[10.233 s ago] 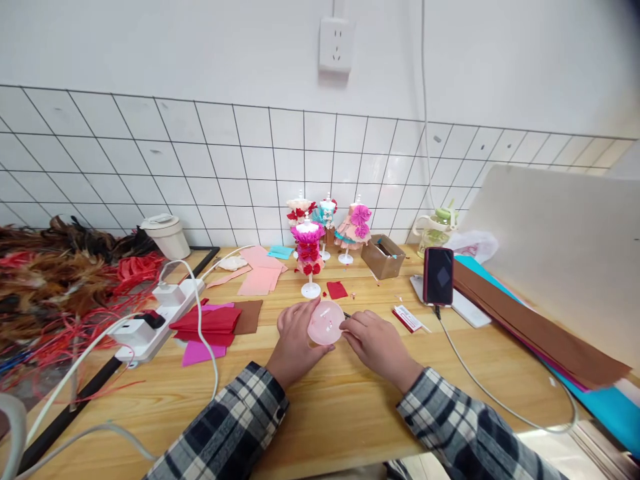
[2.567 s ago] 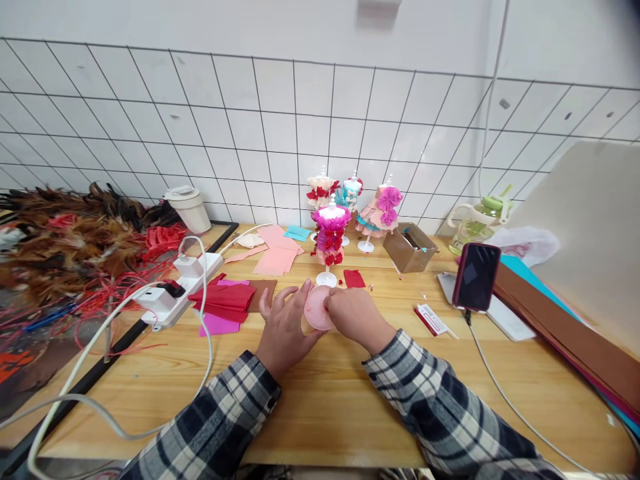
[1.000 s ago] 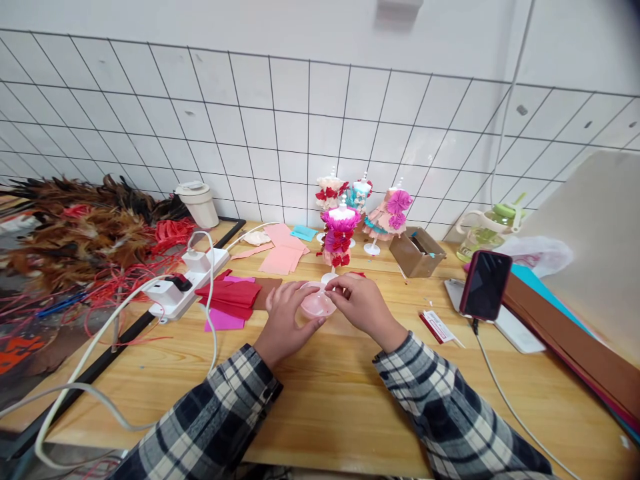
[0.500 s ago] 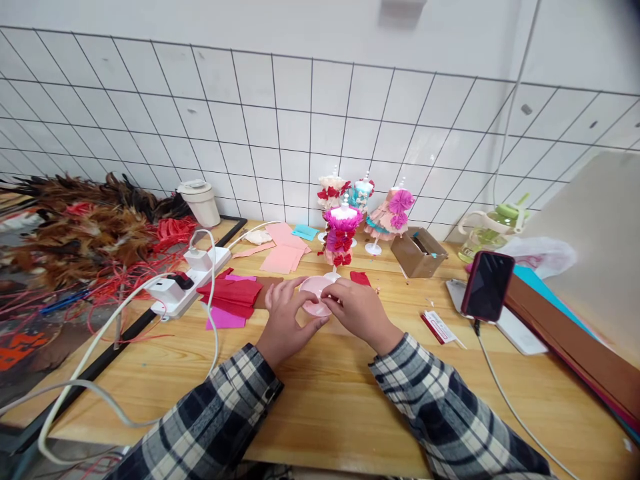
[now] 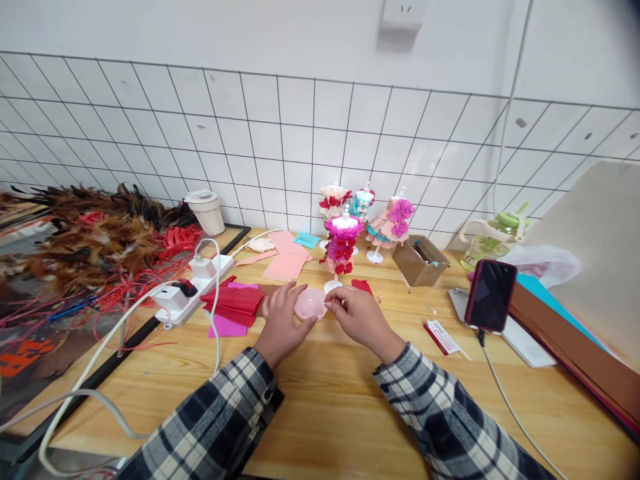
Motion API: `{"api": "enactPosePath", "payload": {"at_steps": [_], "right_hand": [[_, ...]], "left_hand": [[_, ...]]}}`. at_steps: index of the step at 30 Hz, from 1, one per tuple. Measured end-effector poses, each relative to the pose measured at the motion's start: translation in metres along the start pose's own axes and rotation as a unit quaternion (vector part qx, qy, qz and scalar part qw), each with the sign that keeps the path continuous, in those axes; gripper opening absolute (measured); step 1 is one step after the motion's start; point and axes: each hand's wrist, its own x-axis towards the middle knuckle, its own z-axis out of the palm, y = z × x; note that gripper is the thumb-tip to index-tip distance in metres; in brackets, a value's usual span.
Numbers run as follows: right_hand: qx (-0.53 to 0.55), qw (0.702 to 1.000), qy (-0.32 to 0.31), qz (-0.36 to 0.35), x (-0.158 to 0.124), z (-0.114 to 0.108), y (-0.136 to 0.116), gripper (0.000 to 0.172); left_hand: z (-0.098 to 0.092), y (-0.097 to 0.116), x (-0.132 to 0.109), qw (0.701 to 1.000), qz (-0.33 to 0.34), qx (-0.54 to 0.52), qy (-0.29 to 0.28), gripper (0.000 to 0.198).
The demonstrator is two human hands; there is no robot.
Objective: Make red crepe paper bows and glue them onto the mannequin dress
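In the middle of the table sits a small, shallow pink dish. The fingers and thumb of my left hand curl around its left side and steady it. My right hand is at the dish's right rim, thumb and index finger pinched together. Whatever may be between those fingertips is too small to make out. Just behind the dish stands a miniature dress form in a magenta and red crepe-paper dress, on a white round base.
Several other dressed mini forms stand behind, beside a cardboard box. Left lie red crepe paper, pink sheets, a power strip with looping cables and feathers. Right are a phone and a red-and-white packet.
My right hand has drawn back a little to the right, from over the dish to its rim. The left hand's thumb and fingers have closed in nearer the dish. The view has tilted upward.
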Motion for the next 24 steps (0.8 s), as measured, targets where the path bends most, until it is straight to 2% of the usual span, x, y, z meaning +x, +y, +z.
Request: {"api": "enactPosePath", "payload": {"at_steps": [2, 4, 9, 14, 17, 21, 24], "right_hand": [[0.040, 0.999, -0.009, 0.009, 0.001, 0.002, 0.000, 0.007], [0.081, 0.996, -0.022, 0.019, 0.001, 0.004, -0.001, 0.007], [0.166, 0.983, -0.049, 0.056, 0.000, 0.012, -0.006, 0.009], [0.181, 0.979, -0.056, 0.070, -0.001, 0.017, -0.009, 0.009], [0.186, 0.980, -0.029, 0.066, -0.001, 0.019, -0.009, 0.009], [0.187, 0.981, 0.028, 0.050, -0.001, 0.019, -0.009, 0.007], [0.193, 0.979, 0.043, 0.047, -0.001, 0.019, -0.008, 0.007]], "left_hand": [[-0.008, 0.005, -0.001, 0.999, 0.013, -0.023, 0.039, 0.040], [-0.014, 0.011, -0.002, 0.997, 0.033, -0.057, 0.046, 0.026], [-0.019, 0.020, -0.005, 0.993, 0.054, -0.099, 0.045, 0.023], [-0.017, 0.018, -0.005, 0.989, 0.047, -0.123, 0.073, 0.023], [-0.010, 0.011, -0.003, 0.992, 0.025, -0.096, 0.083, 0.021], [0.000, 0.000, 0.001, 0.997, 0.025, -0.051, 0.046, 0.035], [0.000, 0.000, 0.003, 0.998, 0.021, -0.058, 0.026, 0.025]]}}
